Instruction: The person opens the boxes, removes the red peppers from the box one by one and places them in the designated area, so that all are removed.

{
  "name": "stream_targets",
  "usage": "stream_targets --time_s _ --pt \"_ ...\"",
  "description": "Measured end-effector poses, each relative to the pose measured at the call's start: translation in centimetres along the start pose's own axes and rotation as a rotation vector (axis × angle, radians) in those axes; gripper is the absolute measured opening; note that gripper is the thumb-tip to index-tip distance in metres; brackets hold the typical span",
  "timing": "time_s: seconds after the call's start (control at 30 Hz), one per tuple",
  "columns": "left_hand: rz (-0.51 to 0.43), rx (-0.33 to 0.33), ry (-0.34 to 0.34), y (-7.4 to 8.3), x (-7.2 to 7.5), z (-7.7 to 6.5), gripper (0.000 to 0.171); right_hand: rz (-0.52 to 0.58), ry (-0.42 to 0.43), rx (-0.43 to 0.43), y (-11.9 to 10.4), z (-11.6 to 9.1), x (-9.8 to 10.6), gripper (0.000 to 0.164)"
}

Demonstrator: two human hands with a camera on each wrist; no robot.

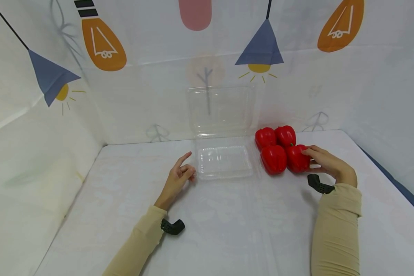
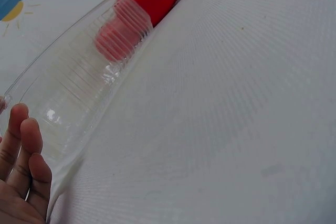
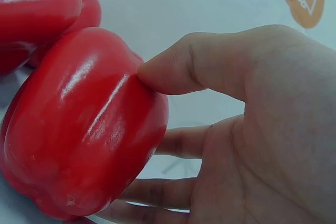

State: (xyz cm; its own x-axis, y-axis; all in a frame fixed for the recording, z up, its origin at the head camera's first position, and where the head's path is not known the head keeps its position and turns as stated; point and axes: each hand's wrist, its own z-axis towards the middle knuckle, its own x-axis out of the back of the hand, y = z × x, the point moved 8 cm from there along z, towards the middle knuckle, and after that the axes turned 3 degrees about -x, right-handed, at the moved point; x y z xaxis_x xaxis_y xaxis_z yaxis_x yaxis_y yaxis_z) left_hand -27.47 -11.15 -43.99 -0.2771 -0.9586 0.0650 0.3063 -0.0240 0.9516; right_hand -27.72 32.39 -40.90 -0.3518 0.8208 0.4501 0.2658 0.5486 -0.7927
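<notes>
My right hand (image 1: 326, 161) holds the front-right red bell pepper (image 3: 86, 124), its thumb on one side and its fingers round the other. Against that pepper stand several more glossy red bell peppers (image 1: 273, 159), grouped on the table. To their left lies a clear plastic clamshell box (image 1: 224, 177), with its hinged lid (image 1: 220, 111) raised against the back wall. My left hand (image 1: 179, 176) is at the box's left edge, index finger extended and the other fingers loosely bent. In the left wrist view its fingertips (image 2: 31, 135) are beside the box rim; whether they touch is unclear.
A white cloth covers the table (image 1: 227, 230). White sheeting (image 1: 141, 96) printed with lamps and bulbs rises behind the box and along both sides. Black wrist devices (image 1: 172, 227) sit on both sleeves.
</notes>
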Motion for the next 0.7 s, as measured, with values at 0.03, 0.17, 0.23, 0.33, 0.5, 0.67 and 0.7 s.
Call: stream_targets --time_s 0.03,0.17,0.23,0.33,0.5,0.67,0.7 --pt "0.0 0.001 0.0 0.0 -0.01 0.01 0.059 -0.001 -0.001 -0.003 0.02 0.04 -0.01 0.069" --pt "0.003 0.003 0.0 0.01 0.0 0.0 0.059 0.002 0.001 -0.019 0.19 0.19 0.0 0.07" --pt "0.006 -0.003 -0.002 0.01 0.02 0.01 0.06 -0.006 0.005 -0.024 0.26 0.24 0.05 0.071" --pt "0.008 -0.008 0.001 0.06 0.03 0.03 0.06 -0.037 0.014 -0.03 0.34 0.24 0.18 0.072" --pt "0.01 -0.01 0.006 0.06 0.07 0.02 0.059 -0.072 0.016 -0.027 0.32 0.17 0.27 0.073" --pt "0.012 -0.011 0.004 0.13 0.06 -0.02 0.059 -0.068 0.008 -0.007 0.14 0.09 0.2 0.074" --pt "0.011 -0.01 0.005 0.16 0.04 -0.03 0.059 -0.066 0.007 -0.005 0.11 0.07 0.2 0.074"
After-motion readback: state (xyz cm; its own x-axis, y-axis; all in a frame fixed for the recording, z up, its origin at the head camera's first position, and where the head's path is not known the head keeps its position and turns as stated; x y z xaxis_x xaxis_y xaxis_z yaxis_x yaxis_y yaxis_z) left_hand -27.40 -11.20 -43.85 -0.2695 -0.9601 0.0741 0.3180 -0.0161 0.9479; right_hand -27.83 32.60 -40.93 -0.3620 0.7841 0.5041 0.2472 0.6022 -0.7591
